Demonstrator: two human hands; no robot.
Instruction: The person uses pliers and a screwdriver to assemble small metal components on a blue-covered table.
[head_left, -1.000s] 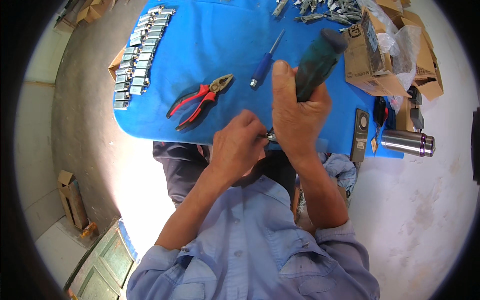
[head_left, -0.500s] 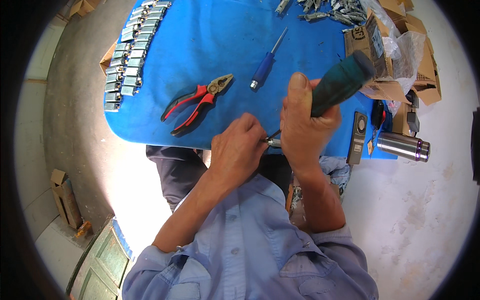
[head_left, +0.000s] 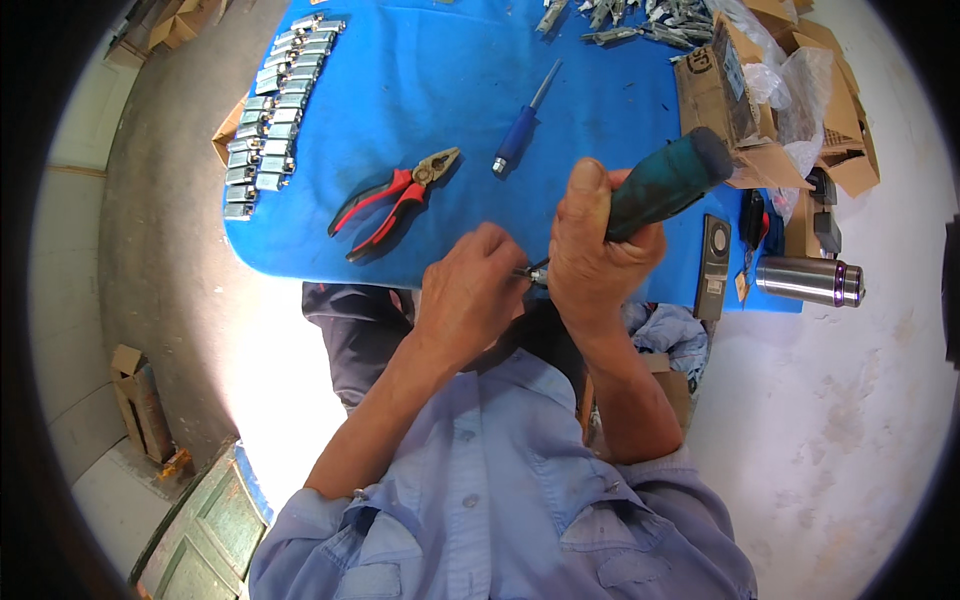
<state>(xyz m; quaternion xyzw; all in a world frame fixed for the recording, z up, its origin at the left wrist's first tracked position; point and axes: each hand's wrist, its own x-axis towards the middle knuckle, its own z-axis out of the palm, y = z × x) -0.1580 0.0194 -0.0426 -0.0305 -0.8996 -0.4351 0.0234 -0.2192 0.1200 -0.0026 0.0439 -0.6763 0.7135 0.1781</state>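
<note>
Clearly, the right hand is wrapped tight around the teal-handled screwdriver, whose long axis slants down-left to its tip. Touching that tip, the left hand fingers are pinched together on a small metal part, mostly hidden, at the blue table near edge, beside red pliers.

Left hand curled, fingertips pinched toward right hand. Right hand fisted, thumb up, firm grip. Both forearms rise from lower edge, hands nearly touching.
</note>
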